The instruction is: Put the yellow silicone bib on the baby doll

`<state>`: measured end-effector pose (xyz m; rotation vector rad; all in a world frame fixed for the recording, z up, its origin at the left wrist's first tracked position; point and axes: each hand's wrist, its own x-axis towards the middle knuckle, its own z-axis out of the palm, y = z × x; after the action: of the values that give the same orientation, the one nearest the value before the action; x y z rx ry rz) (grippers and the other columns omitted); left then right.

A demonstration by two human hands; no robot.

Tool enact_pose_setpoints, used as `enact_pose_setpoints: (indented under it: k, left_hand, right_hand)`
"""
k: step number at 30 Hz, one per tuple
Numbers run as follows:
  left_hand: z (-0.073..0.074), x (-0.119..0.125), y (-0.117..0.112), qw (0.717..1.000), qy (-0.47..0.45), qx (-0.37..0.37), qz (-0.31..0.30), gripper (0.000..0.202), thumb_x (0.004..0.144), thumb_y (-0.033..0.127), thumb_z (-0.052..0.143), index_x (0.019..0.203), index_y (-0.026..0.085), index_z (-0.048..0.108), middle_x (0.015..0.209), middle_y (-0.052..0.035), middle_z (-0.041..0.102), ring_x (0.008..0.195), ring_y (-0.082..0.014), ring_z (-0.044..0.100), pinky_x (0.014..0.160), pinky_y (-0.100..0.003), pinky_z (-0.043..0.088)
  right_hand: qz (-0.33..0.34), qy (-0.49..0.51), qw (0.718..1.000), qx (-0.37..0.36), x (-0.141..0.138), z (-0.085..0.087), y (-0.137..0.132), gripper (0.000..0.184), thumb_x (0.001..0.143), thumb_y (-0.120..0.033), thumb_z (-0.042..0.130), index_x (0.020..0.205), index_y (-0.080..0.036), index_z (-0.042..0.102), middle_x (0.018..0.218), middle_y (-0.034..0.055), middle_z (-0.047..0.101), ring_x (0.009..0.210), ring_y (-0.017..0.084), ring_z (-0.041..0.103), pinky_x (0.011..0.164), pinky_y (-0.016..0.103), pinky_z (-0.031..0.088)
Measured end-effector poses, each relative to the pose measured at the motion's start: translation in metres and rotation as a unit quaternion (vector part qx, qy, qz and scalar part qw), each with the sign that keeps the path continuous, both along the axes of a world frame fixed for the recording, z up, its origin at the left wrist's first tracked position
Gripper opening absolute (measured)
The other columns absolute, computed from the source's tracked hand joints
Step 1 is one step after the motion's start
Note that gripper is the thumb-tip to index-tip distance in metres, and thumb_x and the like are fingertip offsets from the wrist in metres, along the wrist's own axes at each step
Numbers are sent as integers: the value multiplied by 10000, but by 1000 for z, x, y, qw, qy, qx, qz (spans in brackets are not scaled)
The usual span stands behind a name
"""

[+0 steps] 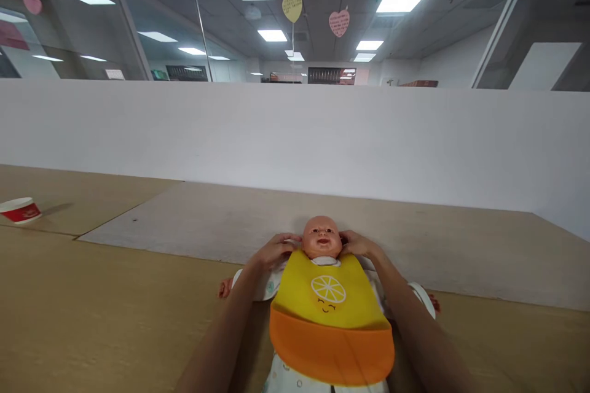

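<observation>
A baby doll (pixel 322 236) lies on its back in a white printed outfit, arms stretched out sideways. Over its chest is a yellow bib (pixel 302 287) with a lemon-slice face and an orange catch pocket. My left hand (pixel 278 248) is beside the doll's head on the left, fingers curled at the bib's upper corner. On the other side of the neck, my right hand (pixel 358 243) has its fingers bent around the bib's other upper corner. The bib's neck ends are mostly hidden by my fingers and the doll's head.
The doll lies across a wooden surface (pixel 138 319) and a paler board (pixel 193 221) behind it. A red and white paper bowl (pixel 21 211) stands at the far left. Beyond rises a low white wall (pixel 295 135), topped by glass with heart-shaped notes (pixel 339 23).
</observation>
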<state>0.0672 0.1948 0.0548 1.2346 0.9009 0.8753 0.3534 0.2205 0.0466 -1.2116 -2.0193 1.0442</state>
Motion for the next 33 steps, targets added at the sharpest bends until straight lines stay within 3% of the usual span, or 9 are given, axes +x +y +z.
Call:
enact_pose_setpoints:
  k: [6, 10, 14, 19, 22, 25, 28, 30, 33]
  left_hand:
    - [7, -6, -15, 989, 138, 48, 31, 284, 601, 338, 676, 810, 146, 668, 628, 24, 553, 538, -90, 444, 526, -220, 304]
    - [14, -9, -36, 986, 144, 69, 38, 266, 620, 365, 656, 789, 159, 667, 658, 19, 547, 561, -95, 426, 534, -222, 297]
    - [23, -16, -64, 987, 139, 69, 30, 259, 650, 378, 652, 796, 168, 693, 702, 6, 572, 572, -94, 417, 541, -224, 303]
    - [22, -29, -97, 989, 129, 54, 42, 265, 687, 385, 636, 802, 159, 715, 727, -2, 595, 572, -86, 427, 520, -211, 287]
    - [22, -36, -116, 991, 131, 29, 22, 359, 698, 410, 597, 922, 151, 704, 578, 23, 537, 511, -94, 443, 494, -212, 293]
    - [28, -42, -137, 986, 164, 2, -28, 527, 724, 418, 532, 1170, 151, 616, 505, 38, 538, 455, -118, 488, 467, -214, 299]
    - [30, -49, -154, 980, 187, 16, -64, 590, 732, 391, 500, 1276, 164, 527, 566, 22, 610, 432, -117, 486, 458, -221, 310]
    - [24, -53, -164, 982, 179, 61, -8, 518, 728, 362, 480, 1207, 173, 536, 528, 45, 563, 422, -108, 436, 466, -220, 304]
    - [2, -61, -176, 950, 191, 147, 200, 291, 719, 308, 471, 978, 193, 542, 489, 78, 431, 454, -100, 377, 508, -220, 303]
  right_hand:
    - [-22, 66, 991, -118, -3, -7, -4, 606, 458, -182, 735, 1056, -128, 650, 1060, 115, 707, 966, 278, 652, 796, 361, 538]
    - [-62, 84, 984, -141, 1, -9, -18, 504, 519, -183, 682, 1016, -160, 604, 878, 52, 705, 792, 200, 643, 652, 276, 496]
    - [-162, 69, 977, -121, 7, -4, -47, 298, 625, -273, 636, 888, -188, 525, 642, -40, 560, 543, 101, 493, 481, 209, 343]
    - [-106, 105, 985, -85, 12, 13, -104, 306, 708, -465, 620, 772, -197, 488, 656, -45, 490, 524, 80, 422, 468, 209, 309]
    - [-121, 119, 979, -115, 16, 17, -143, 434, 722, -542, 618, 996, -211, 555, 639, -48, 510, 499, 94, 424, 468, 218, 301]
    - [-182, 116, 968, -132, 21, 11, -180, 712, 734, -612, 580, 1312, -221, 438, 536, -65, 468, 445, 130, 412, 441, 239, 268]
    - [-247, 110, 960, -73, 28, -2, -210, 732, 769, -648, 523, 1341, -207, 405, 504, -58, 428, 443, 146, 393, 447, 260, 271]
    - [-284, 121, 951, -18, 32, -14, -228, 627, 787, -656, 503, 1231, -213, 481, 525, -43, 411, 468, 149, 386, 464, 276, 298]
    - [-310, 108, 944, 36, 37, -31, -251, 453, 787, -655, 509, 855, -212, 567, 588, 23, 453, 543, 173, 428, 513, 320, 361]
